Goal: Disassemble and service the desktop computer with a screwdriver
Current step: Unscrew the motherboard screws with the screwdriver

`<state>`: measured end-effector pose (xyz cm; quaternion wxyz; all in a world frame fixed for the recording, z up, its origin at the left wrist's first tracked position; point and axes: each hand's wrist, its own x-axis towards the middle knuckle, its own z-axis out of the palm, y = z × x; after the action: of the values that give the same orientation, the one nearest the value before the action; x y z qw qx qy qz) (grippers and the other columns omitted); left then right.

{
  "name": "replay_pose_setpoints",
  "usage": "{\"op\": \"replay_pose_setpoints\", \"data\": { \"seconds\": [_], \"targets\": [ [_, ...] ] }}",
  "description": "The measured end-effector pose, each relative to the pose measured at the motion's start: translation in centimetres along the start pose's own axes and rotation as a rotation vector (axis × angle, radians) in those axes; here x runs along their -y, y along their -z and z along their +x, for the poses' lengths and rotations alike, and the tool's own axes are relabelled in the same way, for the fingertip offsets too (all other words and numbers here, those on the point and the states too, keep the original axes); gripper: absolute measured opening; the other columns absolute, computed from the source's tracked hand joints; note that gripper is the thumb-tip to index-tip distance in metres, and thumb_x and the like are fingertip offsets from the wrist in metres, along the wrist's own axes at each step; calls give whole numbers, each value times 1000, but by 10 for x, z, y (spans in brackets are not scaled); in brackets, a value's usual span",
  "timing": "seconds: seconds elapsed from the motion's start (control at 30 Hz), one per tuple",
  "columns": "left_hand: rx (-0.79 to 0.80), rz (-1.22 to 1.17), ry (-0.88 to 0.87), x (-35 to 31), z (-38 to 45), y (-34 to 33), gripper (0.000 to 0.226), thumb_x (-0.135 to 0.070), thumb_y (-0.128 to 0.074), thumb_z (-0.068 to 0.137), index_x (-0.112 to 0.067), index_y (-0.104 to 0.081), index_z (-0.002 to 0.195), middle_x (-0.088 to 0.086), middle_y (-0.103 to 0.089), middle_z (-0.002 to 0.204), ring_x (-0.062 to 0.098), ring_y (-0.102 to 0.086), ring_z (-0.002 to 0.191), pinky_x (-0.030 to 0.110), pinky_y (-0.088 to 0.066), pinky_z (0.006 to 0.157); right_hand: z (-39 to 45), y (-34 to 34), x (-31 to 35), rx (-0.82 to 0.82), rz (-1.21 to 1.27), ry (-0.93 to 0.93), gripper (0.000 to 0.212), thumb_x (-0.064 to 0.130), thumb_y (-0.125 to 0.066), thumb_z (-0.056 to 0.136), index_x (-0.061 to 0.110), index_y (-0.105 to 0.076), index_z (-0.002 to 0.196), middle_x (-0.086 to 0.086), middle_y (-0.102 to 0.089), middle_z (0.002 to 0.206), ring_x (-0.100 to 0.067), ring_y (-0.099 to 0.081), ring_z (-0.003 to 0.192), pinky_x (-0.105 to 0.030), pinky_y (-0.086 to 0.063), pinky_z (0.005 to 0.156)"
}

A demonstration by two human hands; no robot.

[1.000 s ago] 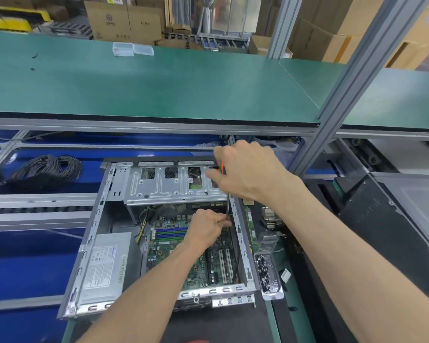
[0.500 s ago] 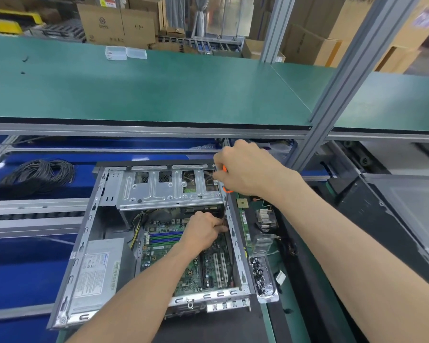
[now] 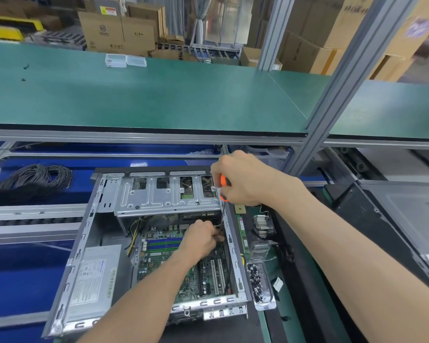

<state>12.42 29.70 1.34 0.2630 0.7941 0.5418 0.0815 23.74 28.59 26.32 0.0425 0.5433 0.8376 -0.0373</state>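
Desktop computer, an open grey metal case [image 3: 84, 243] with its green motherboard [image 3: 164, 263] exposed, lies on its side on the counter before me. My right hand [image 3: 245, 179] curls round the orange-handled screwdriver [image 3: 224, 181], its shaft pointing down along the case's right wall. My left hand [image 3: 201, 237] pinches something small beside the shaft's tip. A clear plastic tray of dark screws [image 3: 259, 283] sits just right of the case.

A green shelf [image 3: 144, 100] fills the 12 o'clock half, with 2 clear plastic boxes [image 3: 125, 60] side by side near its far edge. Cardboard boxes [image 3: 117, 30] stack behind it. A coil of black cable [image 3: 35, 180] lies at 9 o'clock on blue. At 4 o'clock sits a clear tray of screws [image 3: 259, 283].
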Motion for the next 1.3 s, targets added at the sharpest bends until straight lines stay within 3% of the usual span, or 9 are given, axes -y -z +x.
{"op": "replay_pose_setpoints", "data": {
  "seconds": [0.1,0.23,0.4,0.47,0.63,0.83,1.03,1.2,1.3],
  "targets": [
    [-2,40,21,1,-1,-3,24,-34,-63,95,-18,-77,108,13,-70,94,35,-67,85,40,-57,78,-7,1,0,20,93,66,26,9,-66,74,22,-65,97,4,-53,91,-13,-51,75,-26,-35,58],
    [-26,48,10,-1,0,-5,23,-35,-64,95,-19,-77,104,11,-69,96,34,-67,89,38,-54,76,-8,-6,3,-117,-81,-131,38,56,-53,96,19,-50,86,2,-31,71,-29,-40,72,-38,-37,67],
    [-20,65,26,0,-1,-8,25,-37,-64,94,-17,-77,100,11,-69,93,35,-66,87,39,-55,75,-5,-1,1,0,5,12,9,16,-58,92,18,-62,100,-3,-59,97,-23,-51,87,-35,-41,71],
    [-15,72,32,1,-1,-8,28,-40,-64,94,-15,-77,98,13,-68,92,36,-66,86,40,-56,76,-11,1,0,48,122,63,27,5,-62,81,24,-63,100,4,-57,96,-18,-52,84,-31,-40,66],
    [-11,109,34,-1,1,-9,26,-37,-64,95,-16,-76,104,13,-69,99,36,-67,92,41,-56,78,-13,-8,1,-187,-173,-98,38,59,-54,93,23,-48,86,3,-34,69,-28,-45,72,-35,-32,63],
    [52,159,64,3,-3,-12,20,-21,-62,94,-13,-74,109,14,-68,100,35,-66,92,43,-57,82,-5,-6,1,-45,-22,78,22,12,-62,79,18,-61,101,2,-55,94,-22,-50,87,-31,-32,61],
    [143,142,80,13,-5,-16,26,-11,-64,92,-12,-69,117,12,-67,107,28,-66,91,40,-57,81,-6,-5,0,-137,-101,-110,29,46,-57,93,17,-51,87,2,-33,71,-29,-43,72,-38,-38,65],
    [183,79,54,14,-2,-16,30,-19,-60,95,-29,-60,123,8,-61,106,26,-65,85,37,-54,69,-3,-1,3,6,41,83,18,8,-60,78,21,-61,89,4,-57,88,-15,-51,78,-33,-43,63],
    [250,105,52,14,0,-17,31,-25,-57,96,-23,-60,126,12,-62,110,29,-66,88,39,-58,73,-7,-2,4,-37,98,83,20,21,-67,77,29,-52,88,8,-45,81,-17,-52,76,-33,-40,57]
  ]
}}
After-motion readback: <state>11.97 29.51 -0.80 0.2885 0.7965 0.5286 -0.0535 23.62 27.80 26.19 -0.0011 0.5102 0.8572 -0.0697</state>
